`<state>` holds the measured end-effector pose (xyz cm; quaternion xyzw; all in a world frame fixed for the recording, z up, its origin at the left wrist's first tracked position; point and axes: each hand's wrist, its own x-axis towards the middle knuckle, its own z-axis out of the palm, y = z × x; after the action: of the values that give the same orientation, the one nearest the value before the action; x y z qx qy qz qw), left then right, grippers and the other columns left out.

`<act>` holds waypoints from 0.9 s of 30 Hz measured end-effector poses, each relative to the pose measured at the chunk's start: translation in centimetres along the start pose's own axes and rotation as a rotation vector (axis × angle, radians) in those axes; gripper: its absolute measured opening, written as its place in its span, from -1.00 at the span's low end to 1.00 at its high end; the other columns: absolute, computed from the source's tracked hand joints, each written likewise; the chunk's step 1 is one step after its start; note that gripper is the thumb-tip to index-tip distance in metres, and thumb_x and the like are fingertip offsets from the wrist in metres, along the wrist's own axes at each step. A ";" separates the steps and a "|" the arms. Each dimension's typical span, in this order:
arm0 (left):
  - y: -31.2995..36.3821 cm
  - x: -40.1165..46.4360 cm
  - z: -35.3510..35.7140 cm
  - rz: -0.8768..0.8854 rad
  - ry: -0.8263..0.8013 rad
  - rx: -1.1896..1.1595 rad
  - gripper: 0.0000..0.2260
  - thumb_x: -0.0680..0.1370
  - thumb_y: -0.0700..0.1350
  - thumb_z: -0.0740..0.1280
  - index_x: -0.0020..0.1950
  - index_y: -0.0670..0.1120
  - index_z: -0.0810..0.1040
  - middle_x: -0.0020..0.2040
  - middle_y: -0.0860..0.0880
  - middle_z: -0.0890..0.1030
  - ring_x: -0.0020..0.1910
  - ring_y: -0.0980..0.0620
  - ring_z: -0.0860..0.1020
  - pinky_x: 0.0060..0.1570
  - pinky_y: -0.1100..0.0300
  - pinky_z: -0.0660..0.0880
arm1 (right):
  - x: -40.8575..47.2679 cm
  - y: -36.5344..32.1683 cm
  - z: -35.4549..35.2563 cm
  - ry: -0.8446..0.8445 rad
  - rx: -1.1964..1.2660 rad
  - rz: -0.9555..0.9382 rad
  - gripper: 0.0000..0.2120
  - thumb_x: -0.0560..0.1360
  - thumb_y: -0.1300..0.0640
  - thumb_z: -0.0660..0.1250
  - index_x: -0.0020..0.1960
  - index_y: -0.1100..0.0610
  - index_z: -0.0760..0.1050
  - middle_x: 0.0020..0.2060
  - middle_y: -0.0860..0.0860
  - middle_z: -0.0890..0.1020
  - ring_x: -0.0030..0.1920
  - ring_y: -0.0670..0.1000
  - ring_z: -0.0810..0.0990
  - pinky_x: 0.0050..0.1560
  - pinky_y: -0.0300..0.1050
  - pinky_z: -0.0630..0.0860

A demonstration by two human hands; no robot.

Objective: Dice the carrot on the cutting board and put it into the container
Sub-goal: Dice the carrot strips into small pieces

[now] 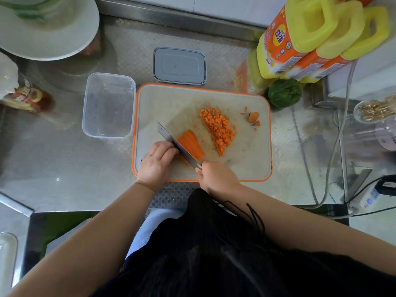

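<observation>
A person stands at a steel kitchen counter, seen from above over their head and dark clothing. In front of them lies a pale rectangular cutting board with an orange rim. On it, near the middle, sits a fanned stack of long orange carrot slices. The person's left hand has its fingers curled, knuckles against the flat of the blade, pressing down on the near end of the slices. The right hand grips the handle of a broad steel cleaver, whose blade stands on edge along the left side of the carrot stack, tip pointing away and to the left.

To the right of the slices is a long heap of small orange carrot cubes, with a few stray cubes around it. Near the board's far right corner lie the trimmed carrot end pieces.

Just beside the board's left edge stands a clear rectangular plastic container; it holds no carrot. Its grey rectangular lid lies flat just behind the board, with one tiny orange speck on top.

Far right, three yellow plastic jugs with orange labels stand together, and a dark green pepper rests below them by the board's corner. At the right edge a small glass bowl holds brownish chopped bits. Far left, a large pale round basin overhangs the counter.
</observation>
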<state>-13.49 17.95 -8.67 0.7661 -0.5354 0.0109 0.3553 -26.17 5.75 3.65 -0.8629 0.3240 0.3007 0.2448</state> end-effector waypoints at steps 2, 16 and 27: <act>0.0 0.0 -0.1 -0.002 -0.004 -0.001 -0.87 0.54 -0.28 0.28 0.06 -0.15 0.53 0.07 -0.10 0.52 0.06 -0.13 0.50 -0.17 -0.03 0.59 | 0.6 -0.2 0.4 0.017 -0.008 -0.003 -0.74 0.65 0.02 0.06 -0.14 0.15 0.31 -0.40 -0.01 0.36 -0.30 0.10 0.44 -0.37 -0.09 0.27; 0.3 0.0 0.0 0.012 0.005 0.016 -0.84 0.56 -0.29 0.21 0.07 -0.15 0.54 0.06 -0.09 0.53 0.06 -0.12 0.51 -0.15 -0.01 0.59 | 0.6 0.6 1.1 -0.023 0.007 0.040 -0.77 0.64 0.02 0.06 -0.09 0.12 0.34 -0.30 0.03 0.46 -0.22 0.10 0.50 -0.25 -0.03 0.45; 0.3 0.1 -0.2 -0.001 -0.019 0.007 -0.84 0.57 -0.25 0.20 0.11 -0.11 0.49 0.08 -0.11 0.55 0.08 -0.12 0.51 -0.13 -0.03 0.60 | 1.7 0.5 1.3 -0.003 0.048 0.002 -0.75 0.65 0.01 0.07 -0.04 0.17 0.37 -0.27 0.04 0.44 -0.17 0.15 0.55 -0.25 -0.05 0.39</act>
<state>-13.66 17.93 -8.33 0.7675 -0.5385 0.0053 0.3477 -25.95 5.55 1.54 -0.8559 0.3318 0.2946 0.2657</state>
